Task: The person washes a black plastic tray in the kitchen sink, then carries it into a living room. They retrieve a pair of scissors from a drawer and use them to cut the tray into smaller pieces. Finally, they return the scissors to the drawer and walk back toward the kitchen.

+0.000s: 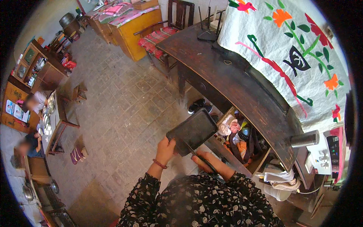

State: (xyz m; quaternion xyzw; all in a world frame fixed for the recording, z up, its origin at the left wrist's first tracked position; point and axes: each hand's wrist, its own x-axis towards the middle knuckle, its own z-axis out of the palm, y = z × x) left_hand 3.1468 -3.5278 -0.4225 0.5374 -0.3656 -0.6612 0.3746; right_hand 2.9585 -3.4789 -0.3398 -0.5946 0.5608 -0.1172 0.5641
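Observation:
My left hand (164,150) grips the near left corner of a dark rectangular tray (195,129) with a raised rim, held tilted in front of me. My right hand (211,161) is closed around a slim, dark, knife-like tool (189,147). Its thin end points up and left over the tray's lower side; whether it touches the surface is hard to tell. Just right of the tray, a pulled-out wooden drawer (227,157) holds a jumble of cloths (232,126), straps and small items.
Above the drawer runs a long dark wooden table (210,61) bearing a router (208,32) and a metal cylinder (305,139). A chair (158,41) stands at its far end. A shoe (195,106) lies beneath. Two people sit at a low table (61,113) on the left.

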